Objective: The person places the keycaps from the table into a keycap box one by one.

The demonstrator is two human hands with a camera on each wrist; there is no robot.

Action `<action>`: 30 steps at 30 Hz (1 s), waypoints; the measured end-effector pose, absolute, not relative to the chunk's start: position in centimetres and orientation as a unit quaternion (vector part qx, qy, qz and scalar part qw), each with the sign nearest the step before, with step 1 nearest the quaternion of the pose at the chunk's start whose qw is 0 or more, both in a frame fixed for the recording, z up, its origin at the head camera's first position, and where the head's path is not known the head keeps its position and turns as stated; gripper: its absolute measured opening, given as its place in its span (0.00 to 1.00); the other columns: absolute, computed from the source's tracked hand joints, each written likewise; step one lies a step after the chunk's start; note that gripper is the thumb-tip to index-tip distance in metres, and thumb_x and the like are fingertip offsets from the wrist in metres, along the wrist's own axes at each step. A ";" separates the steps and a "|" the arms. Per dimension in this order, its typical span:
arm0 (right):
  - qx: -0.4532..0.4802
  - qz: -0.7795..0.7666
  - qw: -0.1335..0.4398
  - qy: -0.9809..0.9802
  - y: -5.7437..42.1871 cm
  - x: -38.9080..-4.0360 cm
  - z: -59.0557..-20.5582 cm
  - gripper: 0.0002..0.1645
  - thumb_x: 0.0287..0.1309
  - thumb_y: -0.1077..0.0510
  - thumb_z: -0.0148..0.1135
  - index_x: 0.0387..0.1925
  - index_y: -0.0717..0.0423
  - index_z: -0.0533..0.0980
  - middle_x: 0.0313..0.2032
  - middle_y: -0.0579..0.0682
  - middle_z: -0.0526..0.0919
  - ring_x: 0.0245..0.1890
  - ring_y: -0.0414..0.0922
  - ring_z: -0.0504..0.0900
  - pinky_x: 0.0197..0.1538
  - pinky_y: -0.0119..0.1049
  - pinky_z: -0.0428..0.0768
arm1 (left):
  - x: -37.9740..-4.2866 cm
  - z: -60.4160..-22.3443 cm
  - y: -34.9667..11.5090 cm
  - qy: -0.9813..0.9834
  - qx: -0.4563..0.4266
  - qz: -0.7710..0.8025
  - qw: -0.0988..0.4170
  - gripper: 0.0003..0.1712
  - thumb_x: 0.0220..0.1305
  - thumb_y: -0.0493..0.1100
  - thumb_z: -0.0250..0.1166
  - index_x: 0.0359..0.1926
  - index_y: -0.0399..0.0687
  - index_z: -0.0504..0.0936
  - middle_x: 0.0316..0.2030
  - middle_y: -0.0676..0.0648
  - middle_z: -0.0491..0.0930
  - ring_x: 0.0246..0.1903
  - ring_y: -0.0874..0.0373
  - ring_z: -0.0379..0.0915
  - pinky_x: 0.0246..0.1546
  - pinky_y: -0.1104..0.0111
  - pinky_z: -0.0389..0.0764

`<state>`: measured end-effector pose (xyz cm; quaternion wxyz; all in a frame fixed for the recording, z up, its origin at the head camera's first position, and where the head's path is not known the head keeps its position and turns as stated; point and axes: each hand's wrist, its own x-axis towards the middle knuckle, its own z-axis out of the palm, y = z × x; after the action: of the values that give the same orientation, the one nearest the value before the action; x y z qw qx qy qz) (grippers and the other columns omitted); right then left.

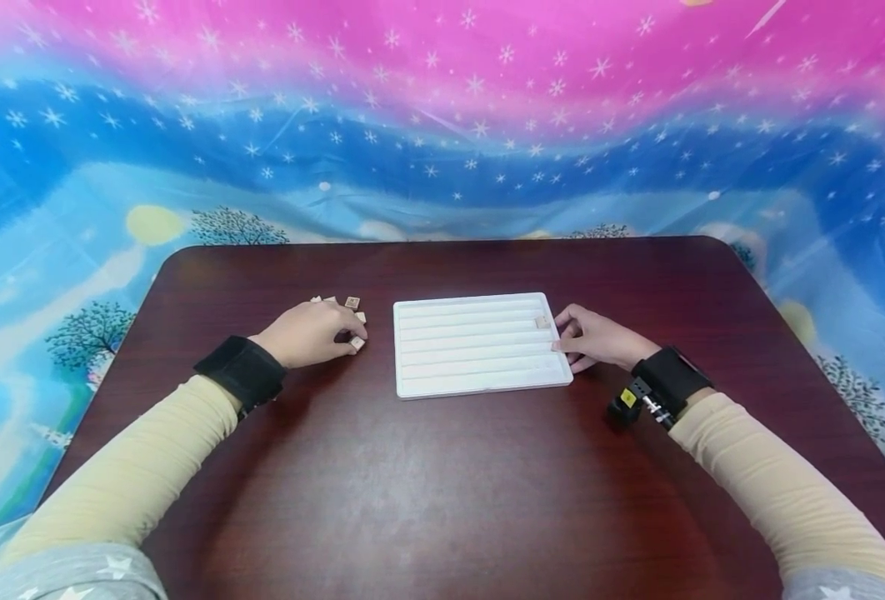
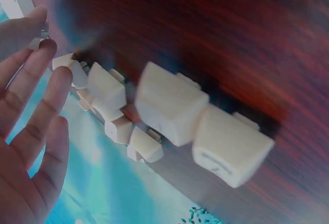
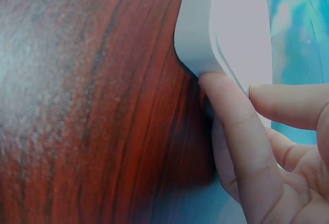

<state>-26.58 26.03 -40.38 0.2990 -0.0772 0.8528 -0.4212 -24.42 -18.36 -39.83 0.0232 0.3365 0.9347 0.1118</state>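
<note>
Here, a person in pale yellow sleeves with black wrist straps has both hands on a dark red-brown wooden table (image 1: 442,467). In the middle of it lies a flat white rectangular plastic tray (image 1: 480,367) with long grooved rows running left to right. 1 small pale wooden tile (image 1: 541,321) sits in an upper row near the tray's right end.

The left hand (image 1: 313,333) rests on the table just left of the tray, over a loose cluster of small pale wooden tiles (image 1: 352,321). From the head view 4 or so tiles peek out around the fingertips, the rest being covered by the hand. The left wrist view shows more of them: a scatter of cream blocks (image 2: 169,113) on the wood, 2 of them large and blurred close to the camera, smaller ones farther off beside the fingers (image 2: 49,98). There the fingers look straight and spread, with the fingertips touching or nearly touching the nearest small blocks; no tile is plainly pinched, so the hand reads as relaxed rather than clenched.

The right hand (image 1: 596,337) lies at the tray's right edge. The right wrist view shows the thumb (image 3: 234,126) pressed against the tray's rounded white corner (image 3: 198,39), and a finger (image 3: 288,103) laid over its top surface, so the hand holds the tray's rim between thumb and finger.

Behind the table hangs a pink and blue star-printed cloth (image 1: 442,108).
</note>
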 end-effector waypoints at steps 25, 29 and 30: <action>-0.078 -0.417 0.302 0.854 26.2 -26.4 -40.8 0.25 0.74 0.66 0.56 0.64 0.71 0.57 0.42 0.63 0.72 0.35 0.50 0.79 0.40 0.42 0.86 | -24.9 -39.4 -12.8 0.938 0.295 0.184 -0.023 0.11 0.63 0.46 0.75 0.43 0.47 0.88 0.32 0.50 0.85 0.33 0.56 0.78 0.38 0.60 0.80; -0.077 -0.414 0.300 0.856 26.0 -26.6 -40.5 0.26 0.74 0.65 0.57 0.64 0.71 0.58 0.42 0.63 0.72 0.34 0.50 0.79 0.40 0.42 0.86 | -25.1 -39.3 -12.3 0.937 0.294 0.188 -0.021 0.12 0.63 0.45 0.75 0.44 0.45 0.89 0.35 0.49 0.86 0.34 0.55 0.77 0.39 0.60 0.79; -0.077 -0.416 0.300 0.855 26.0 -26.7 -40.4 0.26 0.74 0.66 0.57 0.64 0.71 0.58 0.42 0.63 0.72 0.34 0.50 0.80 0.40 0.42 0.86 | -25.2 -39.3 -12.1 0.937 0.294 0.189 -0.021 0.13 0.63 0.45 0.75 0.45 0.45 0.89 0.36 0.48 0.86 0.35 0.55 0.77 0.40 0.60 0.79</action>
<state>-26.67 26.01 -40.44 0.2999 -0.0767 0.8550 -0.4161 -25.19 -12.14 -39.27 -0.0211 0.2944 0.9366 0.1889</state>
